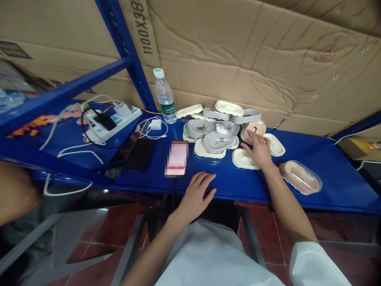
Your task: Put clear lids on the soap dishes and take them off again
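Pink box (248,126), one: sitting on the bench (336,171) at the right end of the pile, just in front of a gray box (251,115); fingers are hiding part of its near side.

Right grip (260,151), one: resting over the pink box, index finger lying at its top, thumb spreading toward its near left edge. Whether it is closing on the box or only touching it, cannot tell. A cream lid (244,159) is lying partly under this hand; a second lid (276,145) is lying just right of it.

Left grip (196,194), one: lying at the bench's front edge, fingers spreading, gripping nothing; the phone (175,171) is lying just beyond it.

Handling, by judgement: the box is looking light and thin-walled, so opposing thumb and fingers across its narrow sides is seeming better than pressing on its top. Neighbours are crowding it; keeping the wrist high is likely sparing the cream lid a knock, and lifting straight up is probably clearing the gray box. The left hand is lying free for steadying.

Orientation: the pink box is showing its slotted face upward; its long axis is running from near left to far right, as is the slot. The covered pink box (288,170), standing apart at right, is pointing otherwise, its long axis running from far left to near right.
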`<state>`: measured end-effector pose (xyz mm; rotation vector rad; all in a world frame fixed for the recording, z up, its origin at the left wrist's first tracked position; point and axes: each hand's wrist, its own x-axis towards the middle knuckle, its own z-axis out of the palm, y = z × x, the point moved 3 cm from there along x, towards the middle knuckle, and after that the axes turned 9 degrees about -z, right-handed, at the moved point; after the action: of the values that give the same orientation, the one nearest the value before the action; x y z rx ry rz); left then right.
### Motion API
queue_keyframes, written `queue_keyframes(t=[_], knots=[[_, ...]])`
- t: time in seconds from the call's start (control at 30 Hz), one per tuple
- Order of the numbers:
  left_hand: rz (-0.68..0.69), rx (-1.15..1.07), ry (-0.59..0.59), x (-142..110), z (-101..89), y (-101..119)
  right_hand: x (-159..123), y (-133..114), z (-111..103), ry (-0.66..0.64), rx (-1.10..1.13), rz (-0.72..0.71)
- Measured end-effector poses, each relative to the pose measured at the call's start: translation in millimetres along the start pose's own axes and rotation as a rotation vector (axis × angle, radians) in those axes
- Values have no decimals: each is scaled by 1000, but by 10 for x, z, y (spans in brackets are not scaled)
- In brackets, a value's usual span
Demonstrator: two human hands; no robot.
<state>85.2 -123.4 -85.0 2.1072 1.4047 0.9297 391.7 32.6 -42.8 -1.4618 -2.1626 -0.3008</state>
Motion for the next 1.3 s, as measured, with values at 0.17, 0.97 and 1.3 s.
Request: queue_keyframes(t=[0.17, 0.97, 1.3], knots=[[9, 29, 5, -4, 32, -21, -103, 83, 21, 51, 125, 85], [-48, -30, -6, -17, 20, 17, -358, -286, -682, 495, 250, 94], [140, -272, -78, 2, -121, 208, -968, -1196, -696, 77, 1038, -196]])
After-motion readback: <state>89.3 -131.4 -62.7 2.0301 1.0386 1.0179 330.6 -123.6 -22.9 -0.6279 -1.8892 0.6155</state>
